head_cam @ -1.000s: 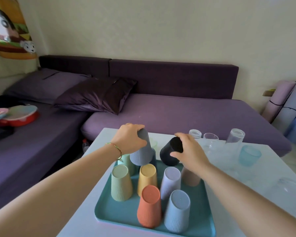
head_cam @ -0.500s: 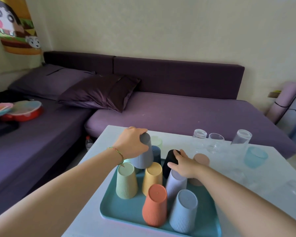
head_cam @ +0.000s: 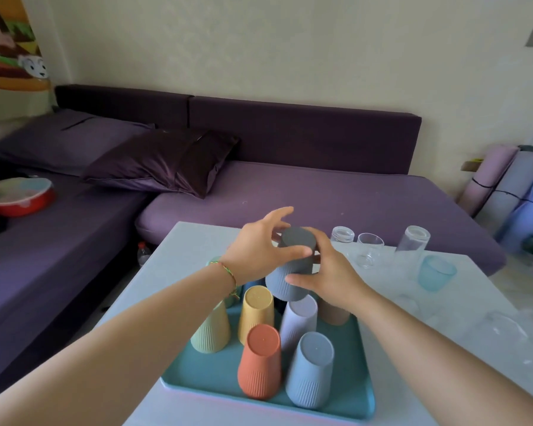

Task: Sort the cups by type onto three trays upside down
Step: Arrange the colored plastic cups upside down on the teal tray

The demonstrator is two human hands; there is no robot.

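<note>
Left hand (head_cam: 256,253) and right hand (head_cam: 333,275) both wrap grey ribbed cup (head_cam: 294,264), inverted, held over back of teal tray (head_cam: 210,370) among other upturned cups. Likely light, stiff plastic; ribs aid grip. Hold mid sidewall.

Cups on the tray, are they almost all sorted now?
Not yet. Done: at least six ribbed cups stand upside down on the teal tray. In hand: the left hand and right hand hold the grey cup above them. Left: the clear glasses and pale blue glass sit on the table, off any tray.
</note>
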